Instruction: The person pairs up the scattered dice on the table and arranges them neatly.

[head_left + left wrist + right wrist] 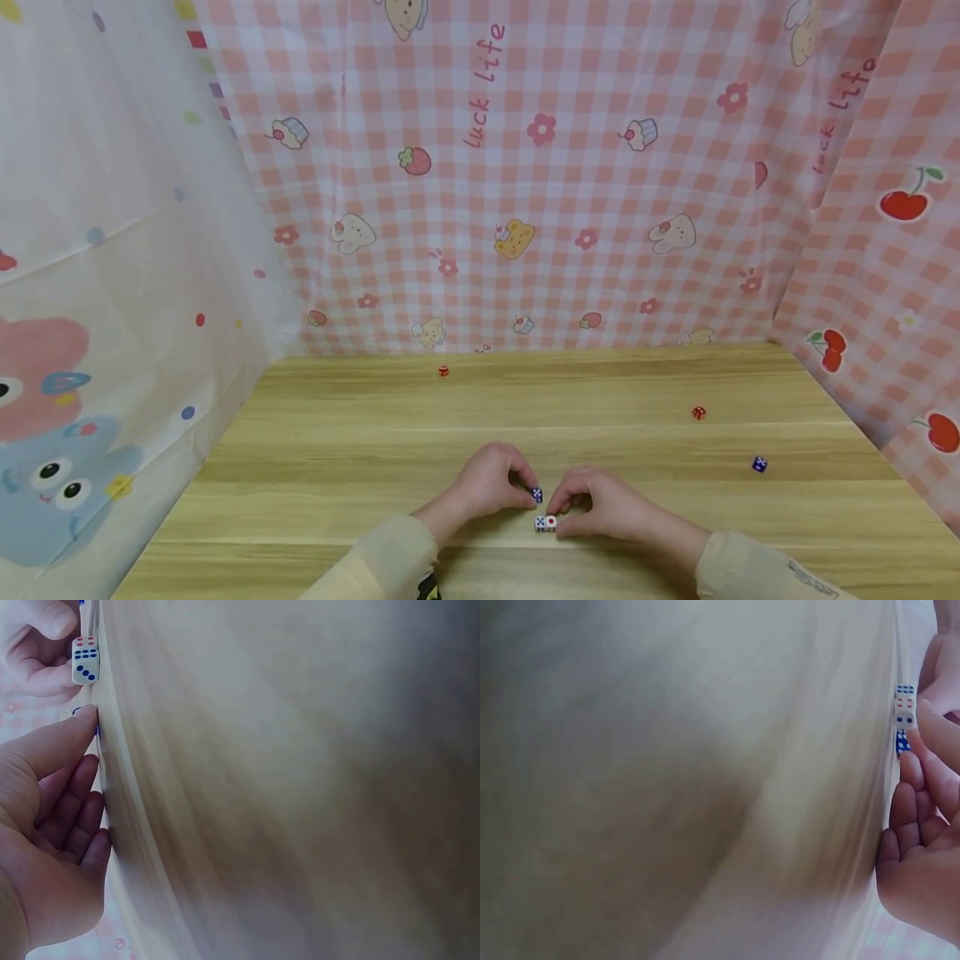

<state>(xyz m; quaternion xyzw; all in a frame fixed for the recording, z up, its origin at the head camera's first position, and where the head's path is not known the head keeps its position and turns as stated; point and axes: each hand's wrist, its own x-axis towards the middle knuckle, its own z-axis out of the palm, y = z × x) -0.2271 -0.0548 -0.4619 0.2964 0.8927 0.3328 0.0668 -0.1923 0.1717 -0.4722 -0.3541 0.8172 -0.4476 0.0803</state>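
Observation:
My left hand [490, 483] pinches a blue die [537, 495] with white dots between thumb and fingertips, close over the table. Just in front of it, two white dice stand side by side: a left white die [540, 523] and a right white die [551, 522] with a red dot on top. My right hand [606, 507] holds the right white die, thumb at its near side and forefinger at its far side. In the left wrist view my left thumb mostly hides the blue die, while a white die [85, 661] shows past it. The right wrist view shows the blue die [903, 742] beside the white dice.
A red die [443, 371] lies near the table's back edge, and another red die [699, 412] farther right. A second blue die [760, 464] lies at the right. Printed cloth [480, 192] hangs behind the wooden table [337, 467] and along both sides.

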